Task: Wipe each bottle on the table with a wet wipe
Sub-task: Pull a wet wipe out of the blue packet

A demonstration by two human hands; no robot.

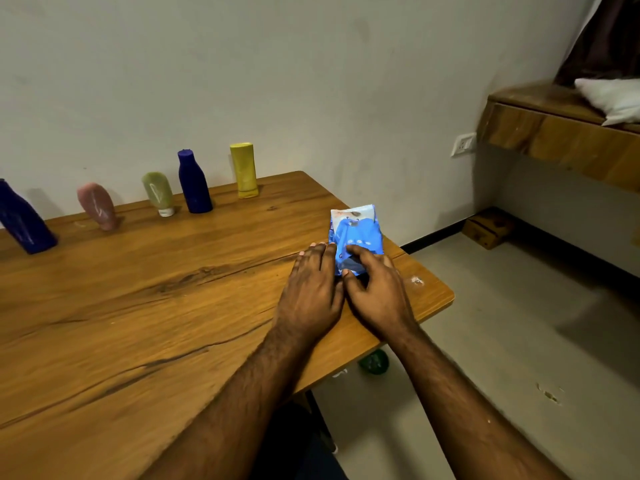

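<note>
A blue and white wet wipe pack point(358, 230) lies near the right edge of the wooden table point(138, 306). My left hand point(311, 289) lies flat on the table with straight fingers, its fingertips against the pack's left side. My right hand point(375, 289) rests on the near end of the pack, thumb and forefinger curled on it. Along the wall stand a yellow bottle point(244, 169), a blue bottle point(194, 181), a green tube point(158, 192), a pink tube point(98, 206) and another blue bottle point(22, 220) at the far left.
The table's right edge and corner lie close to my right hand. Beyond it is bare floor, a cardboard box point(486, 227), a wall socket point(463, 144) and a wooden ledge point(561, 133) with a white cushion point(611, 98). A green object point(374, 362) sits under the table.
</note>
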